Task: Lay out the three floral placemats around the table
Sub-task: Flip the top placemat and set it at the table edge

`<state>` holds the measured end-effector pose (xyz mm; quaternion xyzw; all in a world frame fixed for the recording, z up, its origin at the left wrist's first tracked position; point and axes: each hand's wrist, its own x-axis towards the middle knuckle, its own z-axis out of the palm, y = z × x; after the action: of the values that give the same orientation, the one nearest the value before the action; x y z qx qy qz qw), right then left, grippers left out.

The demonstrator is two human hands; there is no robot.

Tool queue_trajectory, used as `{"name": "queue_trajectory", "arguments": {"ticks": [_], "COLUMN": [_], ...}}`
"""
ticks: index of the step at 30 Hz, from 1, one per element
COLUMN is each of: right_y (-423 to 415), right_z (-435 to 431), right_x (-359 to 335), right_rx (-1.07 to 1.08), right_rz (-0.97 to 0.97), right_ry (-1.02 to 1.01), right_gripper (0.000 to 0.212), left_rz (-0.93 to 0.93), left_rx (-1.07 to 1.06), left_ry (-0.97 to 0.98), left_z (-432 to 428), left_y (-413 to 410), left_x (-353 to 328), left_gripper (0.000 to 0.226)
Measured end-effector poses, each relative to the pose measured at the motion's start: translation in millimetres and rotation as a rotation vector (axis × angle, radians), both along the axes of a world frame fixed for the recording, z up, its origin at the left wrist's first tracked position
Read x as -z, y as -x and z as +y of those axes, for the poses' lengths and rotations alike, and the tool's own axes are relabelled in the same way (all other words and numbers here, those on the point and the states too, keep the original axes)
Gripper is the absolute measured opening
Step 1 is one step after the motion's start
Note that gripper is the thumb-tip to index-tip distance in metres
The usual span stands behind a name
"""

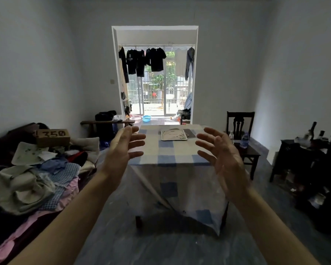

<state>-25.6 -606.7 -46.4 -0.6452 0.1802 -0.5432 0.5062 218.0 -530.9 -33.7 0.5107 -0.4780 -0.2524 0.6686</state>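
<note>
A stack of floral placemats [174, 135] lies on the far part of a table covered with a blue-and-cream checked cloth [172, 159]. The top mat is pale with a leaf pattern, and darker mats peek out beneath it. Both arms are stretched out in front of me, short of the table. My left hand [122, 148] is raised with its palm turned inward, fingers spread, holding nothing. My right hand [221, 157] mirrors it, fingers apart and empty. The two hands frame the table's near edge and touch nothing.
A sofa piled with clothes and a cardboard box [53, 137] fills the left side. A dark wooden chair [241, 131] with a water bottle [244, 139] stands right of the table. A dark cabinet [302, 159] with bottles is at far right. Balcony doorway [155, 83] is behind.
</note>
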Motion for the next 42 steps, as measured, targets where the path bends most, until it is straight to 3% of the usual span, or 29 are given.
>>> {"name": "queue_trajectory", "arguments": {"ticks": [15, 19, 24, 28, 33, 42], "right_y": [-146.5, -180.7, -209.3, -229.6, -241.1, -257.0], "right_z": [-223.8, -281.5, -348.6, -398.9, -473.0, -651.6], "right_x": [28.5, 24.9, 26.2, 40.9, 49.7, 47.9], "right_rx": [0.086, 0.100, 0.122, 0.111, 0.141, 0.091], "right_rz": [0.087, 0.094, 0.059, 0.079, 0.067, 0.013], "right_ry": [-0.072, -0.062, -0.076, -0.102, -0.123, -0.113], "right_gripper": [0.048, 0.046, 0.042, 0.040, 0.046, 0.039], "left_rz": [-0.027, 0.055, 0.022, 0.062, 0.036, 0.026], "left_rx": [0.073, 0.126, 0.137, 0.114, 0.100, 0.046], "left_ry": [0.034, 0.016, -0.059, -0.097, -0.102, -0.049], "left_z": [-245.6, -304.8, -367.3, -419.3, -496.3, -662.2], "left_y": [-145.4, -183.3, -216.9, -240.7, -252.0, -277.5], "left_x": [9.4, 15.2, 39.9, 55.6, 65.8, 52.8], "left_gripper": [0.050, 0.055, 0.049, 0.060, 0.044, 0.057]}}
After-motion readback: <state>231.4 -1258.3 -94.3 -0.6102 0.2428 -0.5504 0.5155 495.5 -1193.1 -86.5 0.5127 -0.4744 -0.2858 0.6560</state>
